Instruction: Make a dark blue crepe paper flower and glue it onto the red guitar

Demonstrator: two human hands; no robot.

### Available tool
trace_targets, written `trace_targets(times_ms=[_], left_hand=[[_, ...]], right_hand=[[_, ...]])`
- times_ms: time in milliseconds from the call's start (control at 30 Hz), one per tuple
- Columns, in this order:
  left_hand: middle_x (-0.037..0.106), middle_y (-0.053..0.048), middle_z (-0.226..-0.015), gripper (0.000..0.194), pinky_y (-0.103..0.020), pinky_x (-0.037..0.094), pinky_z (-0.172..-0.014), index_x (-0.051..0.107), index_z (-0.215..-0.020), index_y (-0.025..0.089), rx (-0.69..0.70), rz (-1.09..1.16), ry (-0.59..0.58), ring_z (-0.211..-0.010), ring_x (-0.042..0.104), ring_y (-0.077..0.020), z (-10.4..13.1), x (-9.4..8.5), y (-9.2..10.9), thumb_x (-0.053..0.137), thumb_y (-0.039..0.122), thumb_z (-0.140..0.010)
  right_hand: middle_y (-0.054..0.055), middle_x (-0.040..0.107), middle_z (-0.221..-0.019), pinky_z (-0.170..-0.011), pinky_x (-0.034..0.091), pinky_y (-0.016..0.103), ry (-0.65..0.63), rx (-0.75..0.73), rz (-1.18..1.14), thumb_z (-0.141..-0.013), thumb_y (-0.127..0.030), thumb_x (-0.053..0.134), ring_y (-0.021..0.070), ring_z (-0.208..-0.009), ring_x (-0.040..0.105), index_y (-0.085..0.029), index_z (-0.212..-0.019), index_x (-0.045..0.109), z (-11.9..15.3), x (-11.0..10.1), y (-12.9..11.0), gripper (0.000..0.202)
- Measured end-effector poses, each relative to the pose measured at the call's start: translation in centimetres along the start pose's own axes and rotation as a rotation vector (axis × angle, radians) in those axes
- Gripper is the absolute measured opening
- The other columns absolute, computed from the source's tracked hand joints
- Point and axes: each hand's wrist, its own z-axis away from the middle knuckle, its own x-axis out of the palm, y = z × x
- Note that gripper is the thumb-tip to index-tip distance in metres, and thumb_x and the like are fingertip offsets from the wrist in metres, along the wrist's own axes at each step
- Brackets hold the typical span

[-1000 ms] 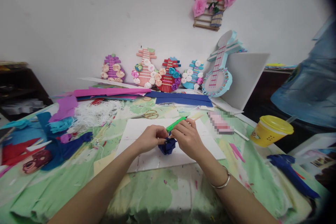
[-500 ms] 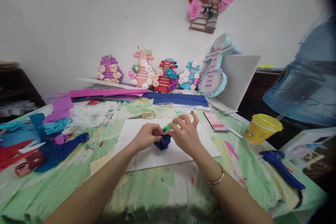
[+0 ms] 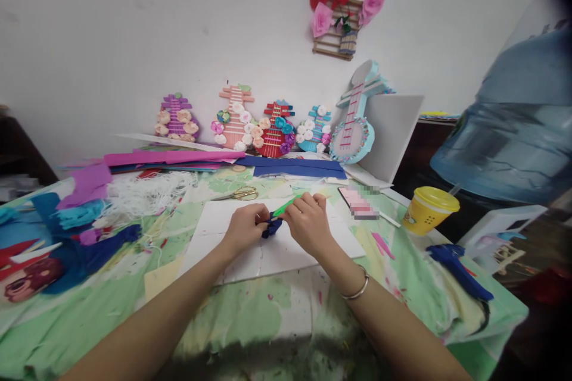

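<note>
My left hand point(image 3: 243, 229) pinches a small bunch of crumpled dark blue crepe paper point(image 3: 271, 228) over a white board point(image 3: 295, 259). Fingers curled, my right hand point(image 3: 308, 221) grips a bright green, pen-like tool point(image 3: 286, 206), whose exact kind I cannot make out. The tool's near end meets the blue paper close to my left fingertips. Part of the paper is hidden behind the fingers of both hands. Just beyond the board lie gold-handled scissors point(image 3: 243, 193).
White string point(image 3: 143, 196) and coloured paper scraps lie at left. Decorated paper instruments point(image 3: 277, 131) stand along the wall. On the right are a phone point(image 3: 357, 202), a yellow-lidded cup point(image 3: 429, 211) and a blue glue gun point(image 3: 460, 271). A water jug point(image 3: 513, 143) stands beyond them.
My right fingers, spread before, have folded round the green tool. The blue bunch looks smaller and more covered by my fingers. The whole view has shifted slightly.
</note>
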Motion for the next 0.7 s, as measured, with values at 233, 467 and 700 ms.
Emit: trace_targets(times_ms=[233, 467, 700], left_hand=[[0.066, 0.001, -0.065, 0.009, -0.024, 0.04, -0.063, 0.062, -0.064, 0.019, 0.003, 0.002, -0.003, -0.064, 0.057, -0.0151, -0.24, -0.15, -0.5, 0.055, 0.014, -0.061], [0.062, 0.001, -0.061, 0.01, -0.024, 0.038, -0.06, 0.059, -0.061, 0.019, 0.036, -0.057, -0.018, -0.061, 0.054, -0.0148, -0.45, -0.22, -0.6, 0.053, 0.011, -0.059], [0.058, 0.002, -0.058, 0.007, -0.024, 0.036, -0.058, 0.056, -0.058, 0.018, 0.008, -0.009, -0.023, -0.059, 0.051, -0.0138, -0.54, -0.39, -0.57, 0.055, 0.011, -0.056]], right_hand=[[0.004, 0.055, -0.067, -0.079, 0.023, 0.036, 0.009, 0.008, 0.028, -0.09, -0.029, 0.049, 0.018, -0.078, 0.043, -0.018, -0.066, 0.056, 0.26, 0.27, -0.31, 0.027], [0.003, 0.055, -0.068, -0.079, 0.023, 0.036, 0.025, -0.005, 0.025, -0.091, -0.031, 0.047, 0.0181, -0.079, 0.044, -0.017, -0.068, 0.055, 0.42, 0.54, -0.55, 0.028], [0.004, 0.056, -0.071, -0.081, 0.022, 0.037, 0.025, -0.019, 0.021, -0.091, -0.028, 0.046, 0.0183, -0.081, 0.044, -0.018, -0.07, 0.055, 0.5, 0.39, -0.79, 0.025]])
